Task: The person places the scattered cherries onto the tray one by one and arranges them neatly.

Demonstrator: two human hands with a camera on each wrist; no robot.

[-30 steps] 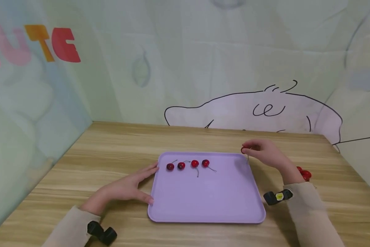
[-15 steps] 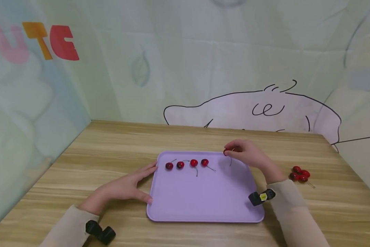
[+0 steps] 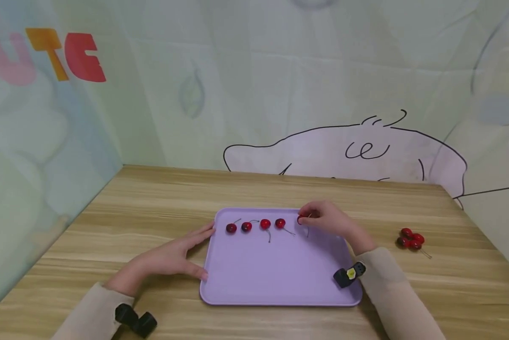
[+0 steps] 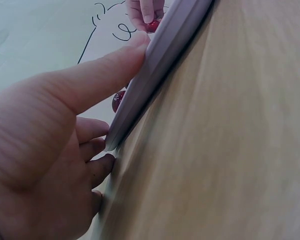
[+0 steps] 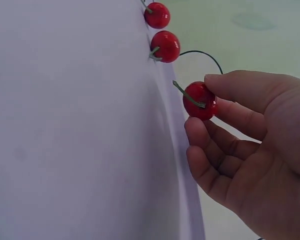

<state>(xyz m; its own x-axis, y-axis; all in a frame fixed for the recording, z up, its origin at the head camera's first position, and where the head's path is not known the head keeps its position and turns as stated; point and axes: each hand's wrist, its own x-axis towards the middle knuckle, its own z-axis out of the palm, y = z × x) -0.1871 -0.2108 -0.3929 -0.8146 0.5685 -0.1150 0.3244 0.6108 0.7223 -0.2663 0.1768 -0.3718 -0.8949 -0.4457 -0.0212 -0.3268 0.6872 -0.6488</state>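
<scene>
A red cherry with a green stem [image 5: 194,100] is pinched between the thumb and fingers of my right hand [image 3: 333,223], at the back right part of the purple tray [image 3: 275,278]. Whether the cherry touches the tray is hard to tell. To its left several cherries lie in a row along the tray's back, among them a bright red cherry [image 3: 280,223] and a darker cherry [image 3: 231,228]. My left hand [image 3: 165,259] rests against the tray's left edge, thumb and fingers spread apart and fairly straight; in the left wrist view the thumb [image 4: 110,75] touches the rim.
Right of the tray, a small cluster of cherries [image 3: 411,239] sits on the wooden table [image 3: 407,297]. A printed cloth backdrop [image 3: 254,94] stands behind the table and along its left side.
My right hand has carried the cherry leftward from the tray's back right corner and lowered it towards the row. The cluster has come fully into view. My left hand stays on the tray.
</scene>
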